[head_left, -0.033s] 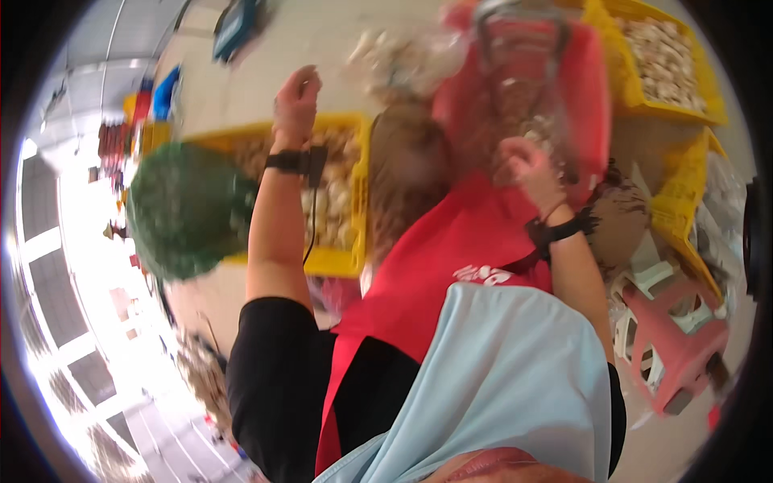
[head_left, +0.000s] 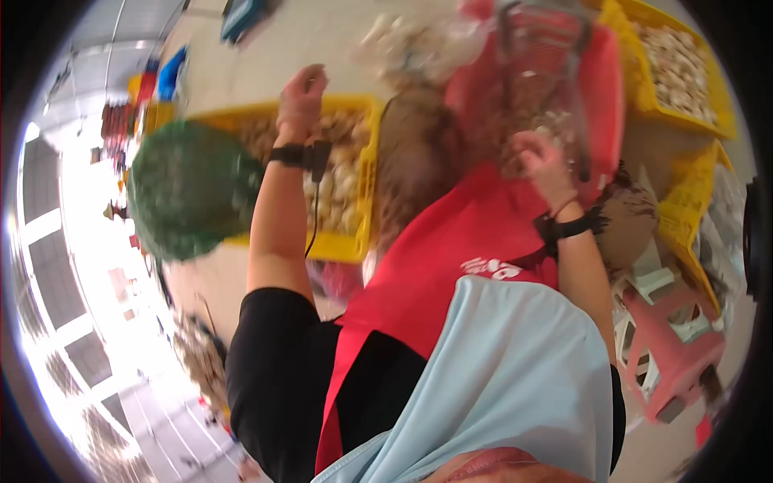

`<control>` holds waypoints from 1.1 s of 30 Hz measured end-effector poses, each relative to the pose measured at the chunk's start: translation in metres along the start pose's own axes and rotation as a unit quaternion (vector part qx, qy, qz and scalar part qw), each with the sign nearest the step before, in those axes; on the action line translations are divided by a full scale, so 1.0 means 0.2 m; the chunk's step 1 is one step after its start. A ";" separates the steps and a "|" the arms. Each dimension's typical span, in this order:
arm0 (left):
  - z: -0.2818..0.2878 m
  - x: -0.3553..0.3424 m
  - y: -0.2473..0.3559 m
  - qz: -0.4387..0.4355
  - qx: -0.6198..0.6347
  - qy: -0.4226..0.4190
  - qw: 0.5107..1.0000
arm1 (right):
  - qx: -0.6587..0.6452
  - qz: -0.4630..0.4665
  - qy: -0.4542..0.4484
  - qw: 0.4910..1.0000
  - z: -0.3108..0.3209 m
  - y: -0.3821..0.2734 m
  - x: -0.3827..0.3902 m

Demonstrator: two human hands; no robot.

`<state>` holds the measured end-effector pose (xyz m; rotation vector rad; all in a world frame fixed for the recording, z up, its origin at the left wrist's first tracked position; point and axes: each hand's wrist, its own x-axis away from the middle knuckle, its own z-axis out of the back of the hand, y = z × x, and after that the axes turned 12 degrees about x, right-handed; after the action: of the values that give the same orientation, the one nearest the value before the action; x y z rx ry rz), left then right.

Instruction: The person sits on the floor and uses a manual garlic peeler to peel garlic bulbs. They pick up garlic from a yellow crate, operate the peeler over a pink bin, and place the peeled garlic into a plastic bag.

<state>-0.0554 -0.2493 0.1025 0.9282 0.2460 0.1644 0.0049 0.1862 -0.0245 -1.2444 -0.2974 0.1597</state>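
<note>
My left hand [head_left: 303,98] is held over the far edge of a yellow crate [head_left: 364,201] of pale, bulb-like pieces [head_left: 336,179]. Its fingers are curled in, and whatever they hold is hidden. Inside the near part of a red tub [head_left: 605,97], my right hand [head_left: 549,167] is bent with its fingers drawn together beside small pale pieces [head_left: 541,129]. Blur hides what is in it. A grey metal frame or handle [head_left: 581,56] stands over the tub. Dark bands circle both wrists, and a cable hangs from the left one.
A full green mesh sack [head_left: 189,189] leans at the crate's left. Clear plastic with pale pieces [head_left: 419,44] lies beyond my patterned trouser leg [head_left: 415,153]. Another yellow crate [head_left: 632,60] holds similar pieces at far right. A pink and white stool [head_left: 672,346] stands to my right.
The view has shifted slightly, so the crates, the tub and the sack sit a little higher or further right. Both hands keep nearly the same pose.
</note>
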 end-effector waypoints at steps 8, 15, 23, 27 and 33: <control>0.22 0.81 -0.67 0.259 -0.214 -0.247 0.909 | -0.535 -0.052 -0.210 0.817 0.01 -0.13 0.02; -0.03 0.85 -0.64 0.273 -0.345 -0.298 0.847 | -0.605 0.060 -0.273 0.746 0.00 -0.29 0.12; -0.03 0.85 -0.70 0.288 -0.358 -0.284 0.842 | -0.621 0.083 -0.291 0.724 0.00 -0.38 0.20; -0.04 0.86 -0.67 0.303 -0.355 -0.270 0.843 | -0.624 0.135 -0.329 0.695 -0.01 -0.42 0.19; -0.07 0.87 -0.63 0.302 -0.370 -0.272 0.835 | -0.628 0.146 -0.337 0.686 0.00 -0.44 0.21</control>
<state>0.1114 -0.2710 -0.0306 0.2108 -0.6294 0.5273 0.0419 0.1697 0.0639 -2.6056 -0.9512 0.8058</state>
